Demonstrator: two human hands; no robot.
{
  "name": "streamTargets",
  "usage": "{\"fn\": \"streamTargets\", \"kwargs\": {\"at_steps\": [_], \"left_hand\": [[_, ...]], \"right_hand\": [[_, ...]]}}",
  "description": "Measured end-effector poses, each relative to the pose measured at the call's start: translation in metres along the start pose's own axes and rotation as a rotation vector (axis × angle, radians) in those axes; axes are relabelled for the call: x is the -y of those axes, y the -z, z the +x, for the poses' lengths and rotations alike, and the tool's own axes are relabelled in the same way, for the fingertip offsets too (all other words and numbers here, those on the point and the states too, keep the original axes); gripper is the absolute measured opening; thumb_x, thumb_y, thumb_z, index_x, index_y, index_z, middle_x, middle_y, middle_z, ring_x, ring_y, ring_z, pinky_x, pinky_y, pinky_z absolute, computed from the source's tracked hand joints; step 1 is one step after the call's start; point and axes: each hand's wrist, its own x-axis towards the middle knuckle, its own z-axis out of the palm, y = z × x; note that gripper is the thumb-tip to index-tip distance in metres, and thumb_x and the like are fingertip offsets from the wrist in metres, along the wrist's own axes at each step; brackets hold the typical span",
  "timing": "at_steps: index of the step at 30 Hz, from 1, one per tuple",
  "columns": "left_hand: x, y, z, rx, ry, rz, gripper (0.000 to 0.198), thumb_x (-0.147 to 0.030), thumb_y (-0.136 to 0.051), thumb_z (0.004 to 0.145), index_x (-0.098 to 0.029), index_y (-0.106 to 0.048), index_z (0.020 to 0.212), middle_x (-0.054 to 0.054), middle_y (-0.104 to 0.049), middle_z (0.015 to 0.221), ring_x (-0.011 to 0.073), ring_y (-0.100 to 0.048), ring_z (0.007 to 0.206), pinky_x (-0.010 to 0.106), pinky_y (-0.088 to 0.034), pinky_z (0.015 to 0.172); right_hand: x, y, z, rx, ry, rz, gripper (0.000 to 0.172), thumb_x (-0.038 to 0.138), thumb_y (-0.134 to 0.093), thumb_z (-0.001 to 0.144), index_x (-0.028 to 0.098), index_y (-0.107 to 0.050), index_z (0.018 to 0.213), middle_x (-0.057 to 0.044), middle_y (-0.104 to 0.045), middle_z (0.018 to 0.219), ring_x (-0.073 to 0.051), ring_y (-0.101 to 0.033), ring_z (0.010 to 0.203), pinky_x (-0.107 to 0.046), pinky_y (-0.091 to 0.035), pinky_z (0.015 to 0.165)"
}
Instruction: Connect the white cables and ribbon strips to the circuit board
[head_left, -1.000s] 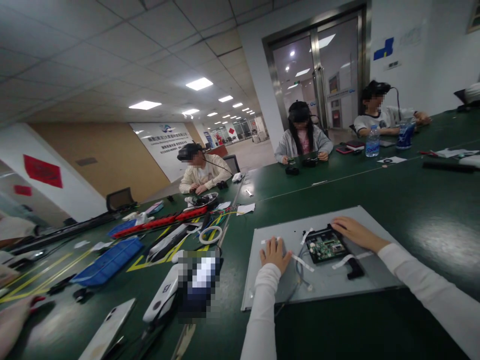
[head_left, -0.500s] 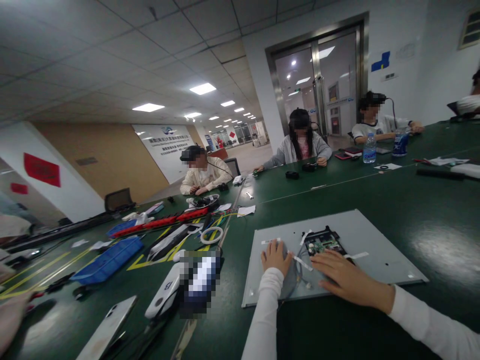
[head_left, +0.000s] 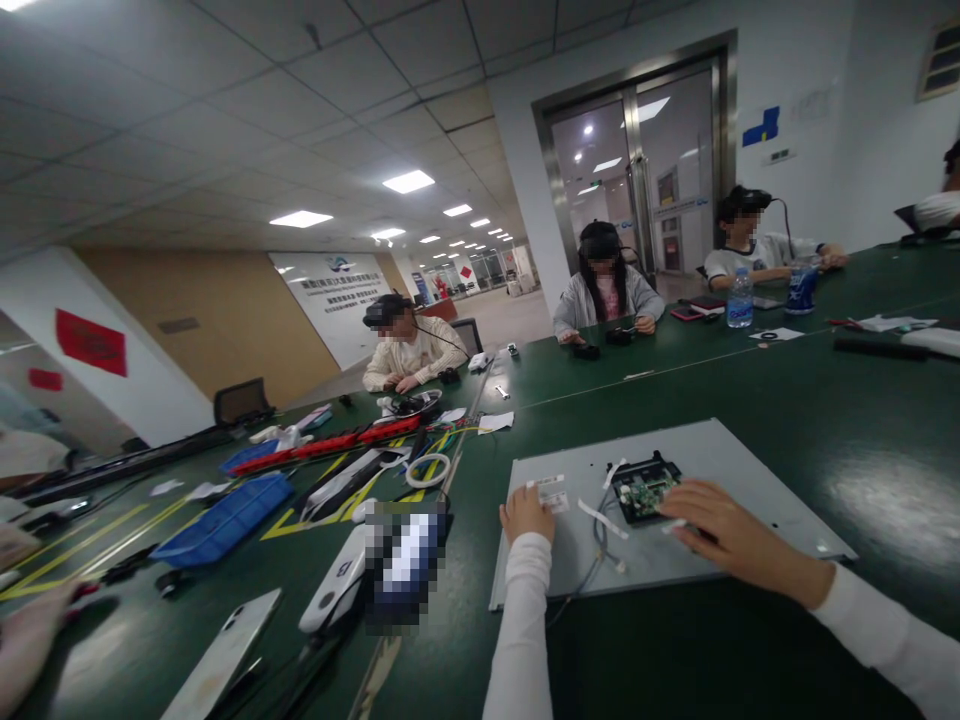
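A flat grey metal panel (head_left: 757, 500) lies on the green table before me. On it sits a green circuit board (head_left: 646, 492) in a black frame, with a grey cable (head_left: 599, 540) and white tape strips (head_left: 602, 518) to its left. My left hand (head_left: 527, 515) rests on the panel's left part beside a white label (head_left: 555, 495), fingers laid down on the surface. At the board's right edge, my right hand (head_left: 724, 530) has its fingers pinched on a small white tape strip (head_left: 673, 526), partly hidden by the fingers.
Left of the panel lie a white power bank (head_left: 335, 580), a blurred-out phone-like device (head_left: 407, 565), a white phone (head_left: 223, 655) and a blue tray (head_left: 225, 520). A white cable coil (head_left: 427, 471) lies beyond. Co-workers sit across the table; another person's hand (head_left: 34, 635) is at far left.
My left hand has shifted left, uncovering the label. My right hand has moved right and lifted the tape strip from beside the board. A co-worker across the table has drawn an arm in.
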Motion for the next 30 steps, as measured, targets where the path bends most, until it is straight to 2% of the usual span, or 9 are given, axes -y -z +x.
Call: {"fn": "streamTargets", "kwargs": {"at_steps": [3,7,9,13,16,20,22,25,30], "left_hand": [[0.01,0.007,0.0,-0.009,0.111,0.067,0.034,-0.025,-0.045,0.076,-0.022,-0.052,0.109,0.009,-0.045,0.122,0.0234,-0.039,0.113,0.038,-0.03,0.091],[0.012,0.012,-0.001,0.037,0.157,0.109,0.029,-0.028,-0.042,0.078,-0.016,-0.057,0.1,0.013,-0.051,0.109,0.0261,-0.046,0.102,0.033,-0.037,0.079],[0.01,0.012,-0.002,0.029,0.143,0.114,0.028,-0.027,-0.041,0.078,-0.016,-0.058,0.097,0.013,-0.051,0.106,0.0263,-0.046,0.101,0.033,-0.037,0.078],[0.008,0.009,-0.003,-0.004,0.142,0.096,0.03,-0.027,-0.044,0.076,-0.017,-0.056,0.102,0.014,-0.051,0.106,0.027,-0.046,0.1,0.034,-0.037,0.077],[0.013,0.005,0.001,-0.014,0.133,0.03,0.036,-0.025,-0.046,0.075,-0.017,-0.053,0.109,0.013,-0.052,0.106,0.0247,-0.047,0.099,0.033,-0.036,0.081],[0.019,-0.002,0.005,-0.022,0.049,-0.196,0.036,-0.022,-0.046,0.077,-0.016,-0.05,0.112,0.01,-0.051,0.108,0.0177,-0.05,0.098,0.026,-0.037,0.085],[0.018,-0.004,0.005,-0.053,0.015,-0.291,0.036,-0.019,-0.045,0.077,-0.015,-0.049,0.112,0.01,-0.05,0.111,0.0156,-0.049,0.1,0.024,-0.037,0.086],[0.014,-0.006,0.002,-0.085,-0.04,-0.315,0.036,-0.018,-0.045,0.077,-0.016,-0.048,0.113,0.009,-0.048,0.113,0.0165,-0.047,0.104,0.026,-0.037,0.088],[0.01,-0.006,0.0,-0.079,-0.07,-0.314,0.035,-0.021,-0.045,0.078,-0.017,-0.049,0.113,0.008,-0.047,0.112,0.0176,-0.048,0.103,0.027,-0.039,0.088]], "right_hand": [[-0.033,0.012,-0.023,0.039,-0.126,-0.004,0.052,0.049,-0.046,0.077,0.03,-0.041,0.125,-0.001,-0.038,0.129,-0.023,-0.03,0.12,-0.042,-0.022,0.102],[-0.058,0.018,-0.048,0.181,-0.138,0.01,0.078,0.058,-0.057,0.064,0.031,-0.027,0.131,0.0,-0.023,0.137,-0.026,-0.02,0.125,-0.041,-0.02,0.104],[-0.06,0.018,-0.053,0.249,-0.136,0.004,0.082,0.059,-0.056,0.063,0.032,-0.022,0.132,0.002,-0.017,0.139,-0.026,-0.015,0.126,-0.043,-0.016,0.105],[-0.057,0.015,-0.054,0.314,-0.136,-0.033,0.075,0.058,-0.05,0.069,0.035,-0.017,0.133,0.004,-0.009,0.14,-0.026,-0.01,0.127,-0.047,-0.008,0.105],[-0.06,0.014,-0.056,0.311,-0.137,-0.05,0.075,0.058,-0.046,0.071,0.033,-0.014,0.134,0.004,-0.009,0.139,-0.025,-0.009,0.127,-0.047,-0.006,0.105],[-0.079,0.012,-0.07,0.294,-0.209,-0.096,0.079,0.059,-0.043,0.072,0.032,-0.004,0.135,0.004,-0.007,0.139,-0.023,-0.008,0.127,-0.044,-0.003,0.106],[-0.095,0.012,-0.082,0.28,-0.268,-0.129,0.08,0.058,-0.043,0.072,0.031,-0.001,0.135,0.002,-0.006,0.139,-0.022,-0.008,0.127,-0.041,-0.002,0.106],[-0.126,0.014,-0.107,0.241,-0.323,-0.171,0.081,0.058,-0.044,0.072,0.028,-0.003,0.135,-0.005,-0.009,0.139,-0.024,-0.01,0.127,-0.04,-0.001,0.104],[-0.183,0.024,-0.162,0.095,-0.399,-0.261,0.079,0.059,-0.045,0.069,0.031,-0.009,0.134,-0.01,-0.018,0.136,-0.028,-0.018,0.124,-0.048,-0.003,0.098]]}}
